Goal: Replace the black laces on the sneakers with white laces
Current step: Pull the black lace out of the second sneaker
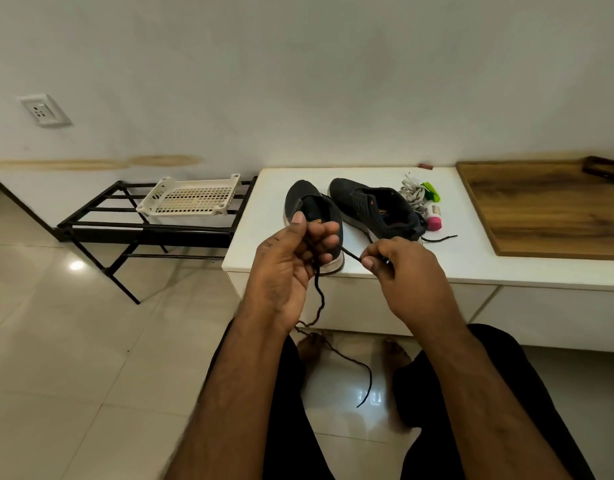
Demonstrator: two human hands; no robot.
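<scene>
Two dark sneakers stand on a low white bench [264, 247]: the left sneaker [307, 202] sits just behind my left hand, the right sneaker [371, 206] beside it. A black lace [321, 301] runs between my hands and hangs down toward the floor. My left hand [291, 261] grips it with curled fingers. My right hand [402, 268] pinches its other stretch between thumb and forefinger. A second black lace end [440, 238] trails from the right sneaker's heel. White laces [412, 195] lie bundled behind that sneaker.
A green item [431, 190] and a pink-capped small object [434, 221] lie by the white laces. A wooden board [547, 206] covers the bench's right part. A black metal rack [142, 230] with a white perforated tray [191, 199] stands left. My knees and feet are below.
</scene>
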